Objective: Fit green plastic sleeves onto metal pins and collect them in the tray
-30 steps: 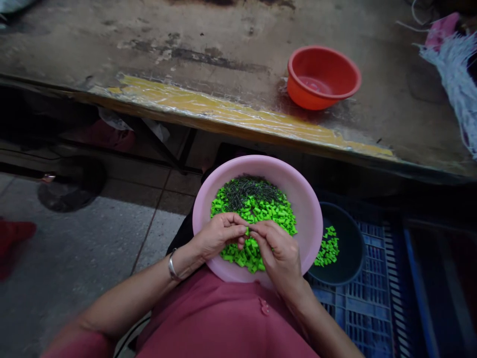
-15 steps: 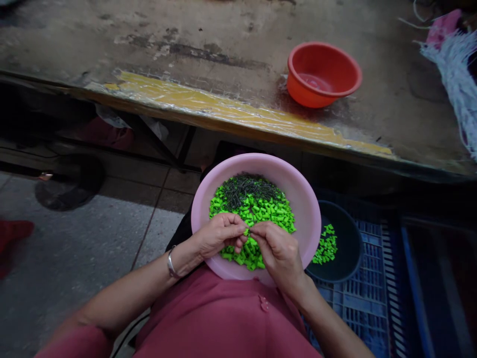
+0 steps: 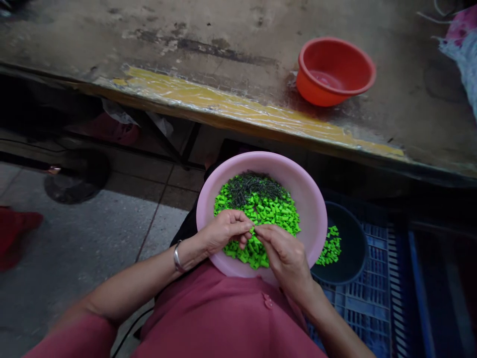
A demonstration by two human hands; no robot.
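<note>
A pink basin (image 3: 315, 219) rests on my lap, holding many small bright green plastic pieces (image 3: 278, 211) with a heap of thin dark metal pins (image 3: 255, 186) on top at the far side. Over the basin, my left hand (image 3: 229, 231) pinches with thumb and forefinger. My right hand (image 3: 283, 248) pinches too, its fingertips meeting those of the left. Whatever sits between the fingertips is too small and covered to make out. A silver bracelet (image 3: 178, 256) circles my left wrist.
Ahead stands a worn table edged with yellow tape (image 3: 223, 104), with a red bowl (image 3: 335, 74) on it. To my right, a dark bowl (image 3: 346, 258) with green pieces sits on a blue plastic crate (image 3: 357, 303). White strings (image 3: 462, 59) lie at the table's far right.
The view has shifted slightly, so most things appear a little further right. Both hands stay pinched together over the basin; a bit of green seen at the fingertips earlier is no longer distinct.
</note>
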